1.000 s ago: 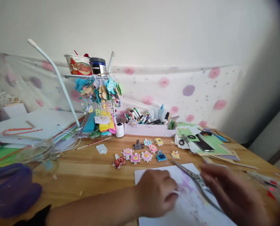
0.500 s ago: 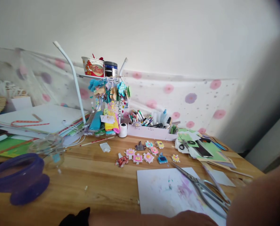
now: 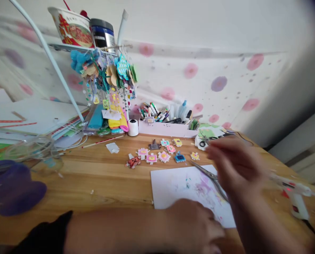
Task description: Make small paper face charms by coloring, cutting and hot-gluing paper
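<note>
My left hand [image 3: 194,224] comes in from the lower left, over the near edge of a stained white sheet of paper [image 3: 170,187]. Its fingers point down and right, blurred, and what lies under them is hidden. My right hand [image 3: 238,169] is raised above the right side of the sheet, fingers bent toward the left and smeared by motion; I cannot make out anything in them. Partly behind it lie large metal scissors [image 3: 209,173], their handles covered. Past the sheet are several small decorated paper pieces, among them a blue one [image 3: 180,157] and a red-brown one [image 3: 133,162].
A white glue gun [image 3: 296,201] with a red light lies at the right. A purple tape dispenser-like object [image 3: 17,187] stands left. Behind are a pen box [image 3: 162,128], a white thread spool [image 3: 132,127], hanging paper ornaments [image 3: 112,74] and a noodle bowl [image 3: 74,30].
The view has tilted down and come closer. My right hand has swung in over the scissors, uncovering the glue gun. More of my left hand and forearm now shows over the paper.
</note>
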Action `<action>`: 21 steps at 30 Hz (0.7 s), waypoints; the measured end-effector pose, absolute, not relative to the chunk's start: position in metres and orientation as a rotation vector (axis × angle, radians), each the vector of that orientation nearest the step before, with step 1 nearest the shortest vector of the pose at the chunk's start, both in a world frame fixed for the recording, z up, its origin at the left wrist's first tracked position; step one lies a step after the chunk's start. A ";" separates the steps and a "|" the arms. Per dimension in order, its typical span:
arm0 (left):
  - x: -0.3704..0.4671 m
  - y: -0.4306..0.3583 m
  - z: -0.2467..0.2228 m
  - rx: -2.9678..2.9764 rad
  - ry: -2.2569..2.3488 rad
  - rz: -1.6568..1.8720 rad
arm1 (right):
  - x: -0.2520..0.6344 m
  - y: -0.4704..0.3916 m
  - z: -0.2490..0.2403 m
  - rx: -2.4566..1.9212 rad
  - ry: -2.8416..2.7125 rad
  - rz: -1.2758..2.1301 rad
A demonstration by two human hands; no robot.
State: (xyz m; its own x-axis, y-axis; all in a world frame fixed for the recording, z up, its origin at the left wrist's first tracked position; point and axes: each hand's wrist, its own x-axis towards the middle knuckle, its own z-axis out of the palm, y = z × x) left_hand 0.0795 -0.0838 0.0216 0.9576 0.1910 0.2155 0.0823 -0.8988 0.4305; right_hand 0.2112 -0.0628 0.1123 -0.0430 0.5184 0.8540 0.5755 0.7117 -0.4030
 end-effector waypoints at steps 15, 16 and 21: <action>-0.003 -0.041 0.005 2.575 0.549 0.640 | 0.177 0.066 0.025 -1.117 -2.694 0.254; -0.003 -0.041 0.005 2.563 0.547 0.649 | 0.174 0.068 0.023 -1.121 -2.712 0.253; -0.004 -0.041 0.002 2.438 0.566 0.654 | 0.172 0.067 0.019 -1.162 -2.715 0.236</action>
